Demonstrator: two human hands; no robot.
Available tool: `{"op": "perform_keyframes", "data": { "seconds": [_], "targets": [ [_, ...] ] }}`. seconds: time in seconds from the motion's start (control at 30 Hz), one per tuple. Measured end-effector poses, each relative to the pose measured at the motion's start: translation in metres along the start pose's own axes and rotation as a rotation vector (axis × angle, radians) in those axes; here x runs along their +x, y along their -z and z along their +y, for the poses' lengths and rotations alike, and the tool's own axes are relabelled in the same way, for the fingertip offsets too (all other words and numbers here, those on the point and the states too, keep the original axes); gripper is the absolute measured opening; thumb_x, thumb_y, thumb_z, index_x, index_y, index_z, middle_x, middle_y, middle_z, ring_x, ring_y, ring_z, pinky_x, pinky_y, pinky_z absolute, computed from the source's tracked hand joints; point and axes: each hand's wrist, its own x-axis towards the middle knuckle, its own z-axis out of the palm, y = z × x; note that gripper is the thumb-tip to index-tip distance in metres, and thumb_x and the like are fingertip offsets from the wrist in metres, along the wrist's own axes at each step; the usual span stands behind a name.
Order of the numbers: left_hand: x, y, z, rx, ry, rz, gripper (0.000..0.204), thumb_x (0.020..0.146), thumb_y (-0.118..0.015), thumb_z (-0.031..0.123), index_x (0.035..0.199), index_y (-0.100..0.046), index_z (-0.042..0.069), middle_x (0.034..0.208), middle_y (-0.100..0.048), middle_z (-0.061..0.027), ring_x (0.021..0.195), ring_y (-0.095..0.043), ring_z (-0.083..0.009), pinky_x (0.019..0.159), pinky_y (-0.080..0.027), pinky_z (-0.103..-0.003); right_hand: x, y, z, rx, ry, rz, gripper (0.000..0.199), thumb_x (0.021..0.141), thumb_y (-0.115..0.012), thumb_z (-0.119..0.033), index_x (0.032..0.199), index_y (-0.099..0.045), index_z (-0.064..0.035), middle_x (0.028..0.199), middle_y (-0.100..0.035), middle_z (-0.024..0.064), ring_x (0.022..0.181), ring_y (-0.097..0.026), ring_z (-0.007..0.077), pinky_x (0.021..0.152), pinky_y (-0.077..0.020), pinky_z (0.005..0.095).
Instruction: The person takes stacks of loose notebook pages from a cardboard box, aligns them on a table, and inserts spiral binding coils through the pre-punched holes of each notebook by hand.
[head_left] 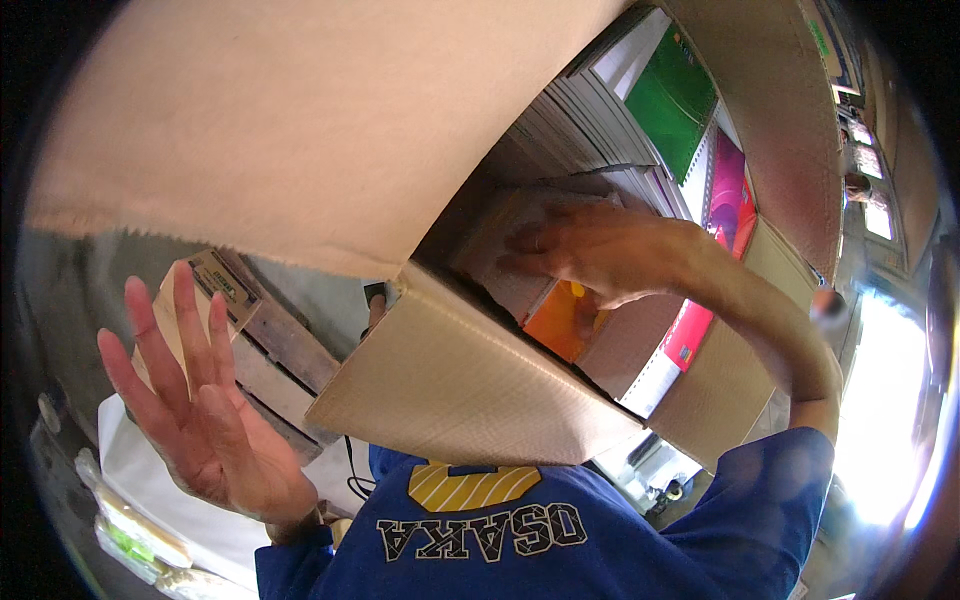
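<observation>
A large open cardboard box (480, 380) stands right in front of me, its wide flap (300, 130) raised at the upper left. My right hand (625, 250) reaches down inside it. The fingers stretch out in shadow over a brown cardboard piece; their tips are hard to make out, and no held thing shows. Beside this hand lie an orange cover (562, 322), a green notebook (675, 100) and a magenta and red spiral notebook (728, 185). Stacked pale edges (590, 110) fill the far side. Outside the box at the left, my left hand (225, 430) is raised, fingers spread, holding nothing.
Behind my left hand are wooden slats (285, 360) and a small brown carton (225, 285). Plastic-wrapped packs (140, 545) lie at the lower left by a white surface (135, 460). A black cable (357, 480) hangs near the box's lower corner. Bright light (885, 410) enters at the right.
</observation>
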Motion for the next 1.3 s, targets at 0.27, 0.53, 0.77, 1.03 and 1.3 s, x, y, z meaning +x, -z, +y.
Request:
{"op": "perform_keyframes", "data": {
  "seconds": [0.27, 0.53, 0.77, 1.03, 1.3],
  "targets": [
    [0.01, -0.001, -0.002, 0.114, -0.004, 0.009, 0.07, 0.092, -0.056, 0.013, 0.148, -0.019, -0.003, 0.15, -0.027, -0.0272, 0.134, -0.037, -0.0432, 0.109, -0.028, -0.06, -0.015, -0.007, -0.007, -0.062, 0.322, 0.418, 0.065, 0.061, -0.083, -0.021, 0.12, -0.059, -0.0087, 0.125, -0.057, 0.0129, 0.125, -0.047, 0.0311, 0.108, -0.0335, 0.048],
    [0.007, -0.007, -0.001, 0.106, -0.03, -0.013, 0.074, 0.09, -0.059, 0.016, 0.149, -0.017, -0.002, 0.15, -0.027, -0.0273, 0.133, -0.037, -0.0435, 0.11, -0.027, -0.059, -0.01, 0.004, 0.014, -0.039, 0.151, 0.323, 0.073, 0.059, -0.084, -0.032, 0.118, -0.058, 0.0025, 0.119, -0.059, 0.02, 0.116, -0.053, 0.0382, 0.103, -0.0403, 0.0467],
    [0.004, -0.007, -0.002, 0.08, 0.023, 0.033, 0.075, 0.089, -0.06, 0.016, 0.149, -0.019, -0.002, 0.15, -0.028, -0.0265, 0.134, -0.036, -0.043, 0.11, -0.027, -0.058, 0.004, 0.013, 0.005, -0.077, 0.01, -0.132, 0.086, 0.059, -0.085, -0.033, 0.13, -0.049, -0.0005, 0.13, -0.054, 0.0147, 0.123, -0.049, 0.0315, 0.111, -0.0322, 0.0471],
    [0.007, 0.0, -0.001, 0.069, 0.001, 0.042, 0.069, 0.091, -0.056, 0.013, 0.148, -0.021, -0.002, 0.149, -0.029, -0.0268, 0.135, -0.035, -0.0433, 0.109, -0.028, -0.059, -0.005, 0.002, 0.004, -0.064, -0.022, -0.052, 0.082, 0.063, -0.084, -0.031, 0.13, -0.049, -0.0008, 0.131, -0.054, 0.0152, 0.126, -0.048, 0.0314, 0.113, -0.0309, 0.0472],
    [0.006, 0.008, -0.004, 0.083, 0.008, 0.05, 0.068, 0.092, -0.055, 0.016, 0.148, -0.021, -0.002, 0.15, -0.028, -0.0276, 0.135, -0.034, -0.0449, 0.11, -0.025, -0.061, -0.011, -0.011, 0.01, -0.162, 0.138, 0.261, 0.048, 0.061, -0.084, -0.023, 0.096, -0.063, 0.0029, 0.098, -0.066, 0.0166, 0.102, -0.06, 0.0373, 0.09, -0.0497, 0.0451]
  ]
}}
